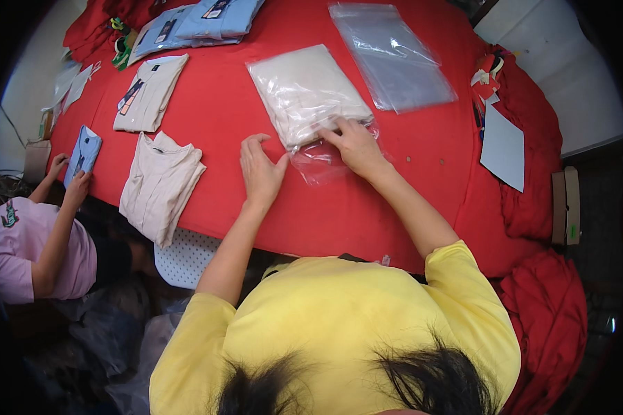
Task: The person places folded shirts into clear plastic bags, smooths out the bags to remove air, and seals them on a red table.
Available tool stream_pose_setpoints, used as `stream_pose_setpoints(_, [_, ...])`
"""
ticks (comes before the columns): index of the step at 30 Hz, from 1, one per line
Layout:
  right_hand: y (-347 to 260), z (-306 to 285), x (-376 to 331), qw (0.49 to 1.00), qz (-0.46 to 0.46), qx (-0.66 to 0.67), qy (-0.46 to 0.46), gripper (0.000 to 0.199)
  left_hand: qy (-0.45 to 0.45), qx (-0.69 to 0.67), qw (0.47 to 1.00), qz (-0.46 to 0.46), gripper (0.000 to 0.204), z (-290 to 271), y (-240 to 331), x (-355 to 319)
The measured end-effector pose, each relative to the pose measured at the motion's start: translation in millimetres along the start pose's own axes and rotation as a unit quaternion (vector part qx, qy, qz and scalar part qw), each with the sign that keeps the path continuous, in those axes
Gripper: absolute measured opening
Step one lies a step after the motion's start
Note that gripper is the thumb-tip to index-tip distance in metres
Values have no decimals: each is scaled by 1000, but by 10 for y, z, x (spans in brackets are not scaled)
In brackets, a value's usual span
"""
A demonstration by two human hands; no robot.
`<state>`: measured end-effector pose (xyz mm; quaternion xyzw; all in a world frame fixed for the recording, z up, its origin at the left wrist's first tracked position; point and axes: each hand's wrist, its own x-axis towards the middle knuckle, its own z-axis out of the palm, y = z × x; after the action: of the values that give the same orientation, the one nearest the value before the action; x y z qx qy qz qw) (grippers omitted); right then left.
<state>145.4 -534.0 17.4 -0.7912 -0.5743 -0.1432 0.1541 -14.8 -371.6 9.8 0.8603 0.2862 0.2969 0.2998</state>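
On the red-covered table, straight ahead of me, lies a folded beige shirt (311, 90) inside a clear plastic bag (273, 114). The bag's loose mouth (315, 169) spreads toward me, crumpled. My right hand (356, 146) grips the bag at its near right edge, its fingers bent over the plastic. Just off the bag's near left corner is my left hand (262, 169), fingers apart and curved, holding nothing.
Flat clear bags (394, 59) lie at the far right. Leftward are a tagged folded beige shirt (151, 93), another beige garment (160, 183) and blue shirts (208, 24). A co-worker (41, 242) at left handles a blue shirt (84, 155). White card (503, 146) lies right.
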Motion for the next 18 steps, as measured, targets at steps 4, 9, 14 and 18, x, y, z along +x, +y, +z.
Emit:
stream_pose_setpoints(4, [-121, -304, 57, 976, -17, 106, -189, 40, -16, 100, 972, 211, 61, -76, -156, 75])
stream_pose_setpoints(9, [84, -439, 1016, 934, 106, 309, -144, 32, -66, 69, 927, 364, 31, 54, -193, 196])
stream_pose_setpoints(14, [79, 734, 1681, 990, 134, 10, -48, 67, -90, 88, 948, 291, 35, 148, -166, 95])
stream_pose_setpoints(18, [99, 931, 1727, 986, 135, -26, -89, 75, -79, 121, 954, 264, 28, 85, -178, -98])
